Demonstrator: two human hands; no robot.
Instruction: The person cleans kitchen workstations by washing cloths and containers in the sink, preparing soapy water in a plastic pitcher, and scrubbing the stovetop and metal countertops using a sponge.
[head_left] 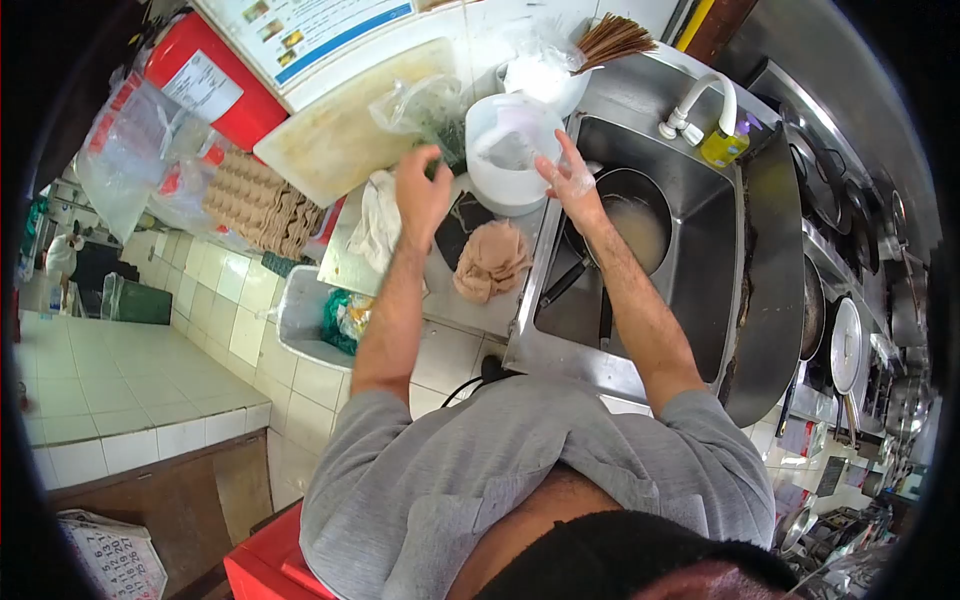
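My left hand (424,192) is over the counter, its fingers curled beside a clear plastic bag of green leaves (440,125). Whether something is between those fingers I cannot tell. My right hand (572,186), wet-looking, has its fingers apart at the right rim of a white plastic bucket (512,185). Below that hand, a dark frying pan (640,225) with cloudy liquid lies in the metal sink (700,285). A crumpled brown cloth (492,262) sits on the counter between my forearms, and a white cloth (377,220) lies left of my left wrist.
A cutting board (340,130) leans at the wall near a red fire extinguisher (215,85). Egg trays (255,205) stand at the left, above a waste bin (300,310). A white faucet (690,110) and a yellow soap bottle (724,145) are behind the sink. Pans hang at the right.
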